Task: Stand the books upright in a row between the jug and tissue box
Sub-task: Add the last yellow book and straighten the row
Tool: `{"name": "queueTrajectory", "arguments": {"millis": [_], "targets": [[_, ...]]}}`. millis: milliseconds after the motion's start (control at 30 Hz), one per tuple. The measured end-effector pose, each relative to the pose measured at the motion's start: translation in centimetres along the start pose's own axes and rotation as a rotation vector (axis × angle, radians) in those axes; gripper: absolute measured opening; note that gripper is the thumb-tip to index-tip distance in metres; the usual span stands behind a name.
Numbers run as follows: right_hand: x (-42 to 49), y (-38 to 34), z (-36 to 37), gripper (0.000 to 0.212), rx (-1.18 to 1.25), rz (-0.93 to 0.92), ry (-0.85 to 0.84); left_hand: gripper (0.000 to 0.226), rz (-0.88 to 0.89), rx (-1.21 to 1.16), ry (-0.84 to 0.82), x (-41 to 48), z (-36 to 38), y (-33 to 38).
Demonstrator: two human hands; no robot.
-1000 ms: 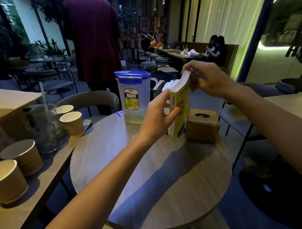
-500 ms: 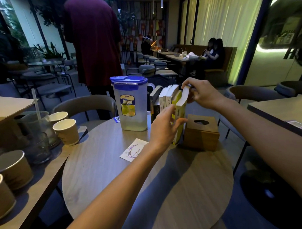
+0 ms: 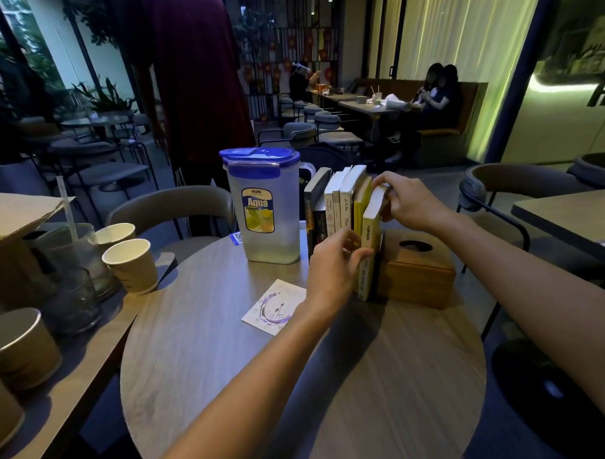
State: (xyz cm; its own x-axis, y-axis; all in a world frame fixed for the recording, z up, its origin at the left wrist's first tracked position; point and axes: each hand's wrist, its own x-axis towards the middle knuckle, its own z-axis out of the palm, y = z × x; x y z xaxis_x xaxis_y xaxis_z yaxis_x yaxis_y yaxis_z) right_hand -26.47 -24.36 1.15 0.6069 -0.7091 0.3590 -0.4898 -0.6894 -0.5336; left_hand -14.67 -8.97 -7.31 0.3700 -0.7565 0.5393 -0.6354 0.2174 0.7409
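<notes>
the last yellow book [image 3: 371, 233] stands at the right end of the books [image 3: 338, 200], mid-frame, in the row between jug [image 3: 264, 210] and tissue box [image 3: 415, 270] on the table [image 3: 230, 369]. the right hand [image 3: 410, 201] pinches its top and the left hand [image 3: 333, 266] grips its lower spine, likely to square it. half a second earlier it leaned more; now it is nearly upright.

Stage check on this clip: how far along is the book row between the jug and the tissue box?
Done: several books stand upright beside the jug. In hand: the last yellow book, at the tissue box end and leaning slightly. The right hand pinches its top and the left hand grips its spine. Left: straighten it and let go.
</notes>
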Motion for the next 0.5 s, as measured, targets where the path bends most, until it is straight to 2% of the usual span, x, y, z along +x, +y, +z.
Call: {"name": "queueTrajectory", "arguments": {"millis": [267, 500], "targets": [[-0.2, -0.5, 0.5, 0.046, 0.116, 0.116, 0.003, 0.022, -0.077, 0.12, 0.012, 0.4, 0.0, -0.1], [0.7, -0.2, 1.1, 0.055, 0.172, 0.202, -0.039, 0.029, -0.028, 0.248, 0.023, 0.9, -0.1, -0.4]]}}
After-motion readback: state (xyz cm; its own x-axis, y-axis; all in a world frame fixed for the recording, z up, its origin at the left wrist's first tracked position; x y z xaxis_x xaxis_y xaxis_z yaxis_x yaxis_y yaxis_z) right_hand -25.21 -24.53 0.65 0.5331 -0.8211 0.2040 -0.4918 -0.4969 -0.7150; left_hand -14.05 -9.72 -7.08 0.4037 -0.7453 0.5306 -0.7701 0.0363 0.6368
